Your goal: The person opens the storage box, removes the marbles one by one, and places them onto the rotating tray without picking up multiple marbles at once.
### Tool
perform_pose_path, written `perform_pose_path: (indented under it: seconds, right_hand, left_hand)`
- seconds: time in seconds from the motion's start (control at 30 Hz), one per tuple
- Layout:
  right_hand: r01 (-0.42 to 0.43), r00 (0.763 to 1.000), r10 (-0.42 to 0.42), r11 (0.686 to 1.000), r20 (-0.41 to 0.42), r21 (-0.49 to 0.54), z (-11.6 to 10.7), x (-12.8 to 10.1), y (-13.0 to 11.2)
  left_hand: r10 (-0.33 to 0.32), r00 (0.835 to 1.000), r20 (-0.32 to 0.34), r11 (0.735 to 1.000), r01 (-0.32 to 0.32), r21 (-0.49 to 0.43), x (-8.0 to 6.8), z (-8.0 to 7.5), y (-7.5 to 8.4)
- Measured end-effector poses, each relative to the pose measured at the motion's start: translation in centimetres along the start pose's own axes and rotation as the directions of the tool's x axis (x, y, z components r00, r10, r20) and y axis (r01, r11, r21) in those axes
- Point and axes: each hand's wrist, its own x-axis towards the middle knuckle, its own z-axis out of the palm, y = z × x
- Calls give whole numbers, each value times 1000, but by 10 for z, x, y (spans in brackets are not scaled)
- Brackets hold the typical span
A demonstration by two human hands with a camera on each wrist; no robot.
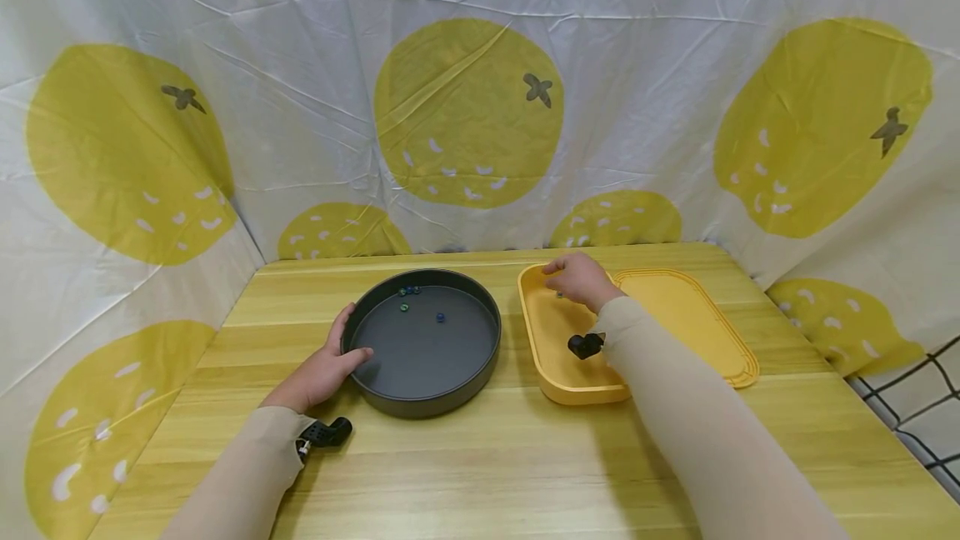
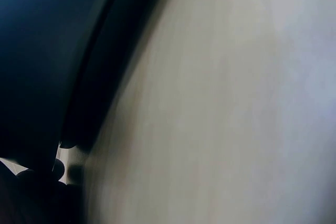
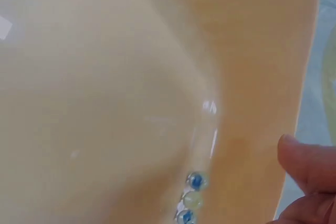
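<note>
Right hand (image 1: pixel 579 280) reaches into the far end of the yellow tray (image 1: pixel 558 386), fingers curled down over the marbles (image 3: pixel 191 198) lying along its inner wall; whether it already pinches one, I cannot tell. Left hand (image 1: pixel 324 369) grips the near-left rim of the dark round pan (image 1: pixel 450 394), thumb hooked over the edge, steadying it on the desk (image 1: pixel 480 473). Four or so marbles already lie in the pan (image 1: pixel 415 297), toward its far side, so the moving looks partly done. At least three remain in the tray, just beside the right fingertips (image 3: pixel 304 158).
</note>
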Motion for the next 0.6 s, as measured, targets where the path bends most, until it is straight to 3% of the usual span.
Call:
perform_pose_path:
  seconds: [0.6]
  right_hand:
    - [-71, 997, 73, 989, 9, -129, 1, 4, 20]
  left_hand:
    - [14, 1000, 5, 1000, -14, -11, 0, -1, 2]
